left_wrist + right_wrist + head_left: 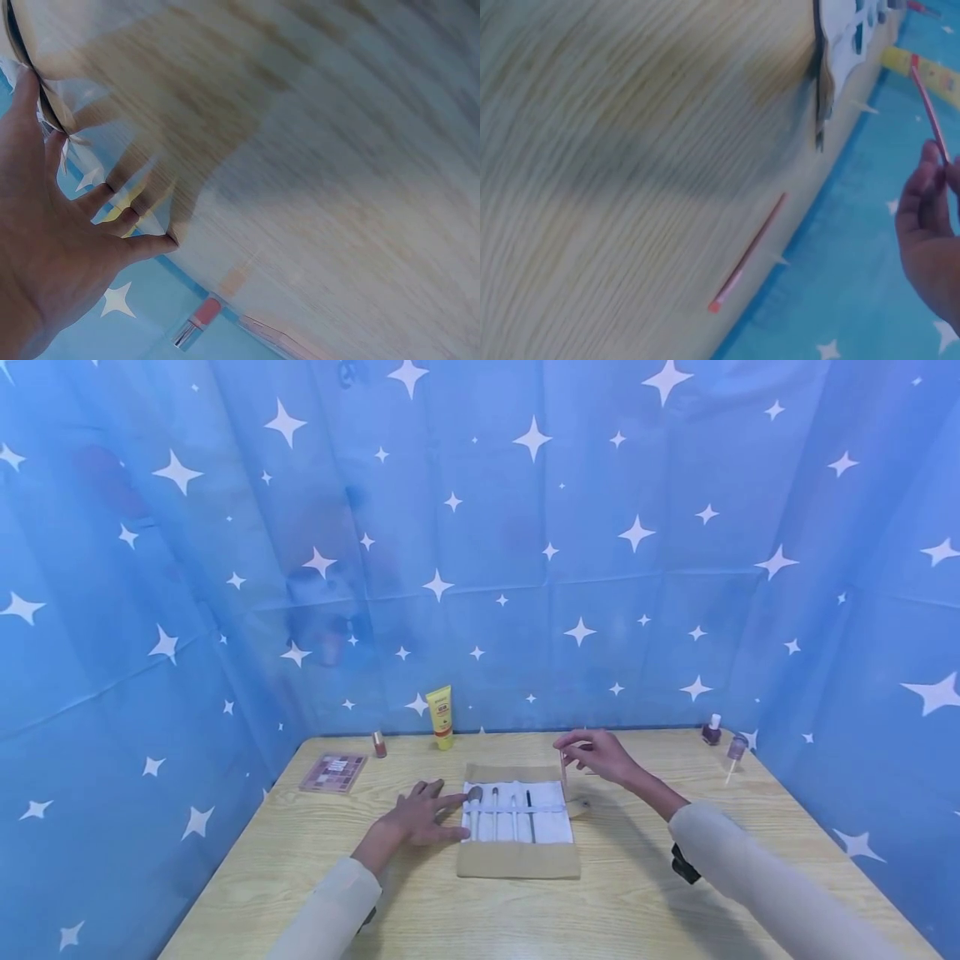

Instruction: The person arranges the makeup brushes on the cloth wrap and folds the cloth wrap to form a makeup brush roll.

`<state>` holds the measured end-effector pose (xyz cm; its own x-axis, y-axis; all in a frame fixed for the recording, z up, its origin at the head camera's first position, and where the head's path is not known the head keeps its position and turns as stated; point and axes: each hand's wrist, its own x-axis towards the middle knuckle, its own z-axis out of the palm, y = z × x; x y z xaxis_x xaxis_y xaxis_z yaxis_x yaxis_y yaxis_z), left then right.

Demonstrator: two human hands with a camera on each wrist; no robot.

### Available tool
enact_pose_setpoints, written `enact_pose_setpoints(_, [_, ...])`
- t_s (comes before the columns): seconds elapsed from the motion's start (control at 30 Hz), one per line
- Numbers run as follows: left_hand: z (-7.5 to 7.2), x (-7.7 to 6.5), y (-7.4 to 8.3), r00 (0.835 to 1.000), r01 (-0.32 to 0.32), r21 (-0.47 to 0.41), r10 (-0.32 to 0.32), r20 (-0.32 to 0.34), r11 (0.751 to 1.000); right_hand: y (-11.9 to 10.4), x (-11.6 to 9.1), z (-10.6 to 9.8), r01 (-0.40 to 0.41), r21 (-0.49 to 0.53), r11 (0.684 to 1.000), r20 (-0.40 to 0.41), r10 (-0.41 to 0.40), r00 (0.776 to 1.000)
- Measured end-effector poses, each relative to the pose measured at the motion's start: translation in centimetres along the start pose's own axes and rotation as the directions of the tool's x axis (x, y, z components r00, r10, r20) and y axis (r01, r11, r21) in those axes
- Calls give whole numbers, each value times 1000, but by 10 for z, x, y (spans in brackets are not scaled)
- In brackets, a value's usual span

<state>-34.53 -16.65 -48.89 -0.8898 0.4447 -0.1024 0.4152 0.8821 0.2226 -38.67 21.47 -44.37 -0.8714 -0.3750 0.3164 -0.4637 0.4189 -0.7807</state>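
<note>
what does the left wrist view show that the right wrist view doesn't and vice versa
Left wrist only: the left hand and the edge of the eyeshadow palette. Right wrist only: the right hand, the slim pink stick it pinches, and another pink stick lying on the wooden table. Both: that table, the yellow tube, the star-patterned curtain, part of the brush roll.

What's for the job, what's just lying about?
For the job, my read:
fabric roll
four brushes in it
slim pink stick in right hand
loose pink stick, probably

Lying about:
palette
yellow tube
small red item
white-capped bottle
purplish item
</note>
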Motion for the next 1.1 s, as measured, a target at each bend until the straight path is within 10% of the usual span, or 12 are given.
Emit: enact_pose_setpoints(1.1, [-1, 0, 0, 1000, 13, -8, -12, 12, 1000, 22, 20, 50, 46, -34, 998, -45, -47, 998])
